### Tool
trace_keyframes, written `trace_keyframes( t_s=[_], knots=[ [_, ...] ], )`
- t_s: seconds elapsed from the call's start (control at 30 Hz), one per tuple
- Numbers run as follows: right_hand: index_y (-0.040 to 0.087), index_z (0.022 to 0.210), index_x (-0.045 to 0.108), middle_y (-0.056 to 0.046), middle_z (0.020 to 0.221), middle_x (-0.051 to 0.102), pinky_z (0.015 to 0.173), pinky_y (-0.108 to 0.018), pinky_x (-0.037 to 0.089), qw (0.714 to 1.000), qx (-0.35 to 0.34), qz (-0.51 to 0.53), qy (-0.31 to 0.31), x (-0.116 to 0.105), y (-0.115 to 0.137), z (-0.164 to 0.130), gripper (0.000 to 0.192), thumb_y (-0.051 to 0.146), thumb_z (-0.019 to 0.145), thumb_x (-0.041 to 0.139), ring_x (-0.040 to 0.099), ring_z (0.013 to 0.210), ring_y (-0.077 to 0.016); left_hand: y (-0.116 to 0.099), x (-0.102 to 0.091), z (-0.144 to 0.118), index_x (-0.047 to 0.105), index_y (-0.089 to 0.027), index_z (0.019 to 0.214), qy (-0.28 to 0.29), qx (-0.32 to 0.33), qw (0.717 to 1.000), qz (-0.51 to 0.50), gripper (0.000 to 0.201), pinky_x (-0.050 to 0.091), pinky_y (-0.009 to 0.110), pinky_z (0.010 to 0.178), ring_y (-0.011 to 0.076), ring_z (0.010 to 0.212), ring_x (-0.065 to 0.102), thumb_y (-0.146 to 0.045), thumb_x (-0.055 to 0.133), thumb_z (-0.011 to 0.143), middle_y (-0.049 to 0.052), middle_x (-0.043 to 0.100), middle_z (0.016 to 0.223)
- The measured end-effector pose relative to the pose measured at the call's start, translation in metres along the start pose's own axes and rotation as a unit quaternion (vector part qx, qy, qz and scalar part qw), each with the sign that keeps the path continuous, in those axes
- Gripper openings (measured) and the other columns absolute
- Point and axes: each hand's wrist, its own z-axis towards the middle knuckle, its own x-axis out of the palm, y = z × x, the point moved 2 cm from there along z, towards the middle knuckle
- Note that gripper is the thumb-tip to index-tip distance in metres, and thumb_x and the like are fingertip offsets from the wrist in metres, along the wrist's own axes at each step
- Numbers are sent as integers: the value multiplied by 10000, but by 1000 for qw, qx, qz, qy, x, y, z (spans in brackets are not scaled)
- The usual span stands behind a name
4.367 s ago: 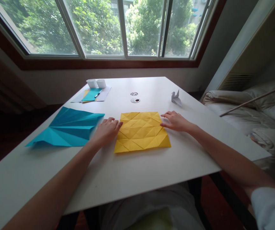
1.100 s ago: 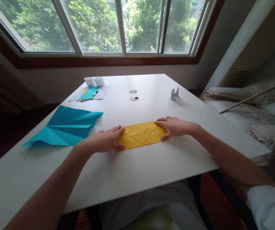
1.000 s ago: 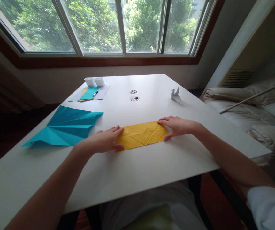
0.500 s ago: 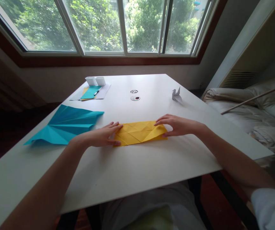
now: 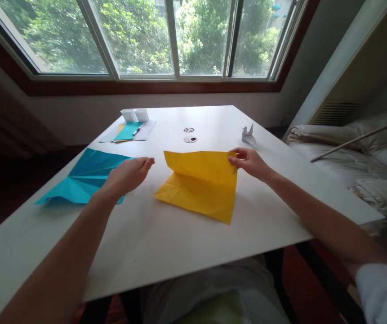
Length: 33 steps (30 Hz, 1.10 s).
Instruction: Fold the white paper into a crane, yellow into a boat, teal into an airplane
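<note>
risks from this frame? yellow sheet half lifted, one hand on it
1. Only the right hand pinches the yellow sheet, at its raised far corner; the sheet could swing or crease off its fold lines.
2. The left hand hovers open over the blue paper and might brush or shift it.
3. The paper crane sits just beyond the right hand; a wide move could knock it.

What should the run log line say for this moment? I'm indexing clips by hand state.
right hand: pinches yellow paper, far edge lifted | left hand: open, off paper, over blue folded paper | white table
</note>
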Motion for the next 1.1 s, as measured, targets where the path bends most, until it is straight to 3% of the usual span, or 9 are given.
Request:
trace_keyframes(
  t_s=[0.07, 0.17, 0.27, 0.33, 0.47, 0.6, 0.73, 0.97, 1.1],
  knots=[
    [140, 955, 596, -88, 843, 668, 587, -307, 538, 998, 29, -43, -24, -4, -11, 5, 360, 433, 746, 616, 635, 687, -176, -2, 2, -1, 598, -239, 1106, 10, -1, 1000, 6, 543, 436, 341, 674, 310, 966, 574, -584, 293, 816, 85, 641, 1091],
    [150, 901, 622, -76, 809, 673, 606, -299, 510, 977, 40, -209, -25, -13, -24, 9, 292, 406, 767, 586, 627, 646, -167, -8, 8, -5, 634, -238, 1024, 56, 32, 998, 6, 553, 417, 277, 586, 260, 847, 609, -642, 376, 748, 63, 668, 1011],
    [169, 839, 650, -70, 828, 671, 642, -297, 480, 932, 56, -358, 17, -20, -34, 11, 260, 403, 748, 585, 618, 716, -191, -15, 13, -8, 649, -244, 985, 86, 90, 992, 5, 595, 396, 248, 567, 224, 816, 608, -700, 386, 708, 39, 675, 977],
    [169, 914, 651, -86, 883, 660, 686, -311, 474, 914, 51, -397, 57, -24, -37, 10, 305, 409, 735, 594, 610, 780, -212, -18, 16, -10, 651, -237, 1002, 84, 125, 989, 8, 633, 402, 256, 615, 231, 860, 593, -722, 398, 683, 44, 669, 984],
    [239, 1257, 497, -116, 1131, 567, 894, -395, 395, 904, -56, -411, 101, -24, -36, 8, 491, 400, 796, 536, 518, 1038, -263, -19, 21, -9, 659, -231, 1017, 70, 213, 974, 33, 642, 381, 318, 798, 271, 986, 523, -718, 461, 650, 71, 641, 1034],
    [295, 1186, 573, -93, 1173, 531, 945, -431, 333, 896, -121, -391, 175, -18, -37, 6, 386, 426, 836, 478, 466, 1070, -271, -13, 24, -4, 652, -235, 1044, 73, 241, 967, 39, 604, 357, 346, 832, 288, 1012, 476, -678, 499, 664, 79, 627, 1040],
    [246, 1103, 621, -93, 1134, 541, 937, -406, 339, 900, -125, -356, 218, -15, -35, 6, 422, 492, 766, 557, 465, 1045, -265, -5, 25, 2, 644, -237, 1066, 80, 229, 970, 31, 561, 357, 344, 830, 291, 1024, 458, -628, 511, 687, 77, 623, 1042],
    [235, 1130, 582, -94, 1124, 546, 921, -405, 346, 912, -103, -327, 226, -15, -29, 3, 529, 568, 719, 575, 454, 1064, -275, -3, 26, 7, 676, -234, 999, 73, 213, 974, -25, 469, 375, 330, 859, 269, 998, 507, -560, 500, 711, 69, 641, 1024],
    [238, 1162, 572, -99, 1157, 534, 930, -405, 339, 912, -103, -328, 224, -15, -30, 2, 561, 582, 720, 565, 448, 1080, -278, -12, 26, 5, 676, -212, 930, 92, 126, 978, -138, 434, 444, 279, 743, 231, 901, 578, -539, 460, 743, 58, 662, 971]
  ],
)
